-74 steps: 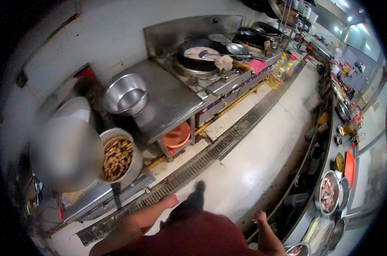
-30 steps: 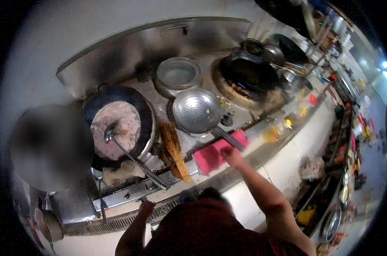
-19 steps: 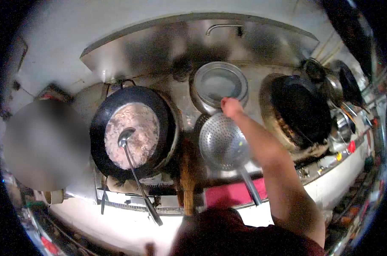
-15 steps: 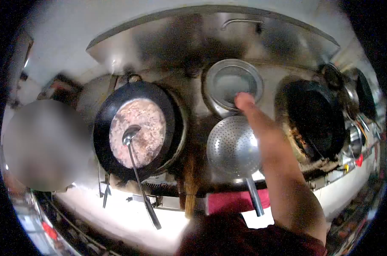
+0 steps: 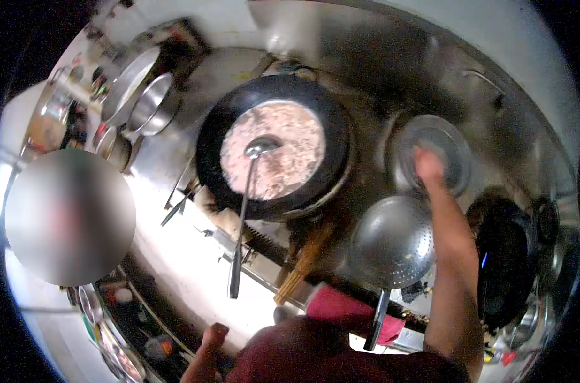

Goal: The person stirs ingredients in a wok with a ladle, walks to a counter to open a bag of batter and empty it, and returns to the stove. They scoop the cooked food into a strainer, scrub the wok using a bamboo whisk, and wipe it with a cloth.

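Observation:
My right hand (image 5: 428, 165) reaches over the round metal pot (image 5: 457, 135) at the right of the stove, its fingers bent together; what they hold, if anything, is hidden. Below that arm lies a perforated strainer (image 5: 389, 239), its handle pointing toward me. My left hand (image 5: 212, 339) is low in front of my body, its fingers too blurred to read. To the left sits a black wok (image 5: 213, 140) with pale, pinkish-brown food in liquid (image 5: 296, 137). A steel ladle (image 5: 262, 147) rests in it, its long handle leaning over the near rim.
A bamboo brush (image 5: 296, 281) and a red cloth (image 5: 347, 313) lie along the stove's front. A second dark wok (image 5: 507, 255) stands at the far right. Metal bowls (image 5: 152, 105) sit at the upper left. A blurred disc covers part of the left side.
My view has turned to the left, so the stove appears shifted right and tilted. My left hand has come into view. My right hand has moved farther over the metal pot.

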`<state>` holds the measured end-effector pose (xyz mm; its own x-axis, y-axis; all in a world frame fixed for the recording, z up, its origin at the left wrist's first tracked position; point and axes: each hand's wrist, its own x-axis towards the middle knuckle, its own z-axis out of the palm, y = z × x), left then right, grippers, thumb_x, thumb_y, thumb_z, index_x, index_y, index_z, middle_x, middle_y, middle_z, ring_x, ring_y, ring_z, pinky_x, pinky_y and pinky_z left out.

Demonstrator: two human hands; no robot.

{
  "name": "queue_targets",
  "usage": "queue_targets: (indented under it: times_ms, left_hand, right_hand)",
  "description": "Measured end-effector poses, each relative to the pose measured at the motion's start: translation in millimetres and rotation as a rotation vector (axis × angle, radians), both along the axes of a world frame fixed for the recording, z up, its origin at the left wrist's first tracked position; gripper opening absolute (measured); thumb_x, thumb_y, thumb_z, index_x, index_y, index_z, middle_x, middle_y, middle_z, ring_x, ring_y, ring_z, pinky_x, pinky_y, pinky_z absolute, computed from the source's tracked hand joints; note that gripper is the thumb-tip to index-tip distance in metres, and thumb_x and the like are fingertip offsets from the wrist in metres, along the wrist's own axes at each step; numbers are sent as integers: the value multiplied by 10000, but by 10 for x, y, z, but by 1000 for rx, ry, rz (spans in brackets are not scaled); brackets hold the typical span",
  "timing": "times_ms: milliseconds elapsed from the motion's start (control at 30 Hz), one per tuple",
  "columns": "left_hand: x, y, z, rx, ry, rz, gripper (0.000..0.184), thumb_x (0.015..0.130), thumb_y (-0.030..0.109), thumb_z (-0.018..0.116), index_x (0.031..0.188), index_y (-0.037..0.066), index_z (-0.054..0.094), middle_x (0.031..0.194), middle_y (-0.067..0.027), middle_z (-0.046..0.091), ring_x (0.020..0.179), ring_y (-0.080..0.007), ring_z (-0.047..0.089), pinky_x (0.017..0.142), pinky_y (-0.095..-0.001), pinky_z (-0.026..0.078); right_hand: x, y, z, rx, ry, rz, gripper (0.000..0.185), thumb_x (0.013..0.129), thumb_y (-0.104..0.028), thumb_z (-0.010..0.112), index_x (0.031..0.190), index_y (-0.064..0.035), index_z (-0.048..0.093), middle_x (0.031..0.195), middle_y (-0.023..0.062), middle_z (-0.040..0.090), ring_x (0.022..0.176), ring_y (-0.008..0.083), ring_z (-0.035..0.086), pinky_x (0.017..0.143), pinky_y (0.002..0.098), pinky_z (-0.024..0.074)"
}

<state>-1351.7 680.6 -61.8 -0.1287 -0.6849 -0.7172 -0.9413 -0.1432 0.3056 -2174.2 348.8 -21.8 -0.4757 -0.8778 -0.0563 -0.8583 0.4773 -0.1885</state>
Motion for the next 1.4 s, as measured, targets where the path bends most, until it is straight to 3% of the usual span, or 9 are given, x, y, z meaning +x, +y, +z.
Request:
queue_targets:
  times_ms: [133,233,267,367,433,667,1167,1333,1400]
  left_hand:
    - [-52,59,141,-276,-37,-550,96,770,93,470,802,69,557,870,-102,598,871,-256,564,673,-389,500]
    - [-276,-12,386,159,-263,149,213,826,189,470,931,43,584,928,-150,590,927,-284,558,729,-370,488]
    - [-4,144,196,-64,-54,-224,340,846,304,453,931,10,600,934,-179,600,914,-330,560,762,-414,463]
    - [425,470,-435,-18,-120,-7,429,845,383,433,858,-4,618,876,-193,611,854,-358,571,777,-442,443]
    - [402,285,-64,75,-112,196,456,835,411,429,850,-2,621,870,-208,604,831,-360,573,769,-440,443]
    - [1158,472,-249,-137,69,691,353,785,326,493,893,5,592,933,-202,594,882,-354,559,770,-446,440]
    - [1887,2260,-548,273,-112,1296,330,768,237,491,1013,45,602,1095,-139,568,1014,-276,545,842,-365,440]
    - [1573,1767,-806,157,-24,979,370,780,322,504,955,11,604,1046,-181,573,974,-325,541,846,-404,426]
    - [1454,1588,-1062,56,-21,743,419,784,387,507,903,-1,613,965,-209,590,941,-344,548,825,-412,429]
  right_hand:
    - [-1,82,-150,-219,403,315,316,883,-257,403,995,2,547,878,229,577,829,379,541,717,435,432]
    - [712,264,560,-170,71,167,207,866,-180,437,892,-7,548,839,212,574,786,335,554,661,397,426]
    - [782,307,543,-173,157,274,176,861,-158,438,872,-16,542,822,201,576,763,319,560,641,390,424]
    - [445,292,-331,-537,-302,257,193,840,-136,432,762,-8,554,728,189,573,679,335,543,620,399,424]
    - [1234,561,368,-142,288,617,185,789,-132,480,785,11,598,845,198,572,798,345,531,644,418,424]
    - [3831,831,1177,81,-629,254,188,794,-175,503,815,-8,588,769,153,539,697,303,498,571,404,398]
    - [5365,1027,1630,279,-740,-38,173,831,-233,511,797,-67,547,507,36,445,390,151,415,338,326,316]
    - [4312,677,929,329,-924,256,234,806,-180,472,911,5,567,834,116,561,788,223,542,669,358,425]
    - [3681,764,620,121,-288,601,370,757,-222,586,1023,28,521,1010,167,578,909,282,542,796,373,415]
